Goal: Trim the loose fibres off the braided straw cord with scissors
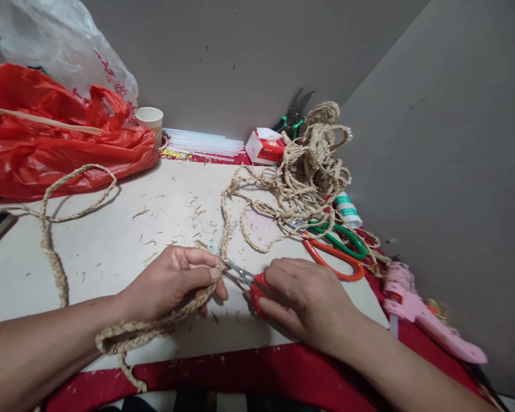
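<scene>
Lower centre: left hand [171,281] pinches braided rope [182,315]; right hand [311,303] grips red-handled scissors [245,277]. Slip could nick nearby left fingers or sever braid; exact blade contact unclear.

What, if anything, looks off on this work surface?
Loose fibre scraps litter the white board, scattered rather than gathered. At the back right, the rope heap looks tangled, with strands apparently crossing the orange-handled scissors. Nothing looks clearly broken.
</scene>
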Action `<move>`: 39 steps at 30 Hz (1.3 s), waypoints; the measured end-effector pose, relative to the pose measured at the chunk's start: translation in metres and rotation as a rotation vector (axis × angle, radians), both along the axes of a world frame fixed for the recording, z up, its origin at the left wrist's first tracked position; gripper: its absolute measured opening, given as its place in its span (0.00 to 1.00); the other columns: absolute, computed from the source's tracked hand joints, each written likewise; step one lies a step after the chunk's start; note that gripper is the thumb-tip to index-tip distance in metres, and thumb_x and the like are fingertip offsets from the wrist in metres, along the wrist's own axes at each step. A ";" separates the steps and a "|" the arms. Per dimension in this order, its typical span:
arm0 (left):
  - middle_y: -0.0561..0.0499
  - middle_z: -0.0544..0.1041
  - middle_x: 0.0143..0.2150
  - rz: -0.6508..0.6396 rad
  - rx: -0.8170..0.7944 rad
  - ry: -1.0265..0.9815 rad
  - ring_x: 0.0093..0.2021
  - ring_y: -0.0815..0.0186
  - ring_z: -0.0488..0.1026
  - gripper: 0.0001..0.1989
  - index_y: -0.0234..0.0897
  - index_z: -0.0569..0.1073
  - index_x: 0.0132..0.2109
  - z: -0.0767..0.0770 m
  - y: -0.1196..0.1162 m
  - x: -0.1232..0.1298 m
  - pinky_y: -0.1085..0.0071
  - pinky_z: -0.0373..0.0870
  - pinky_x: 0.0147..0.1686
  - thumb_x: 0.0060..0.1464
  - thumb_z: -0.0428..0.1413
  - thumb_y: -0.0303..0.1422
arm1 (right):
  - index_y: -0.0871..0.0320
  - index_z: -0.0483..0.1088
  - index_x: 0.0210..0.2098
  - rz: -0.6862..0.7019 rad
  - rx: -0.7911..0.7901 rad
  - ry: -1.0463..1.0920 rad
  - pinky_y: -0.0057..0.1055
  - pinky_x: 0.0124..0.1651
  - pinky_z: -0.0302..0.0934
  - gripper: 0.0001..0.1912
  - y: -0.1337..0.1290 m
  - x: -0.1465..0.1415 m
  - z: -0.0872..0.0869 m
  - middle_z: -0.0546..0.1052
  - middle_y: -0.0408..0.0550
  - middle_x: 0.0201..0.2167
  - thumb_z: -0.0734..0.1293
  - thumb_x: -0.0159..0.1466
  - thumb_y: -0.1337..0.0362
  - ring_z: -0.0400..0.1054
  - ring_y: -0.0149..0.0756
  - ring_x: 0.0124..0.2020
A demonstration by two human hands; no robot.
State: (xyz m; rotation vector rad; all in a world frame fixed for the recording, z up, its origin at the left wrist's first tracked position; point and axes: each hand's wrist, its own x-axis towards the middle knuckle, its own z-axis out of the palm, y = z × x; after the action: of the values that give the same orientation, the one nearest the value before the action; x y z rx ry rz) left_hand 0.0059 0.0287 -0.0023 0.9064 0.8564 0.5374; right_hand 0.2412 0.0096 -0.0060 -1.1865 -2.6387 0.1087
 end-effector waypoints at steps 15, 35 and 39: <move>0.49 0.76 0.27 -0.012 -0.022 0.048 0.20 0.74 0.63 0.10 0.31 0.74 0.32 0.002 -0.002 0.002 0.76 0.61 0.23 0.51 0.59 0.37 | 0.56 0.56 0.20 0.031 -0.019 0.106 0.29 0.26 0.43 0.16 -0.002 -0.001 0.003 0.61 0.41 0.18 0.61 0.63 0.63 0.53 0.30 0.21; 0.53 0.72 0.23 -0.023 0.045 0.130 0.20 0.75 0.62 0.12 0.32 0.73 0.27 0.006 -0.010 0.005 0.77 0.58 0.23 0.54 0.55 0.34 | 0.57 0.53 0.20 0.005 -0.166 0.135 0.28 0.26 0.43 0.15 -0.004 -0.004 0.008 0.60 0.40 0.17 0.61 0.60 0.64 0.52 0.28 0.21; 0.54 0.69 0.22 -0.023 0.121 0.173 0.21 0.76 0.59 0.14 0.31 0.73 0.25 0.004 -0.012 0.006 0.77 0.55 0.23 0.56 0.54 0.33 | 0.57 0.53 0.20 -0.001 -0.166 0.131 0.28 0.26 0.42 0.15 -0.005 -0.006 0.005 0.59 0.39 0.17 0.63 0.59 0.62 0.51 0.28 0.20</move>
State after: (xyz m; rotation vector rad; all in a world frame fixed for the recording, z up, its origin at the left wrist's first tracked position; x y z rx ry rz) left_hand 0.0116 0.0165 0.0016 1.0844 0.9758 0.4998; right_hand 0.2350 0.0045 -0.0005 -1.1865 -2.5546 0.3983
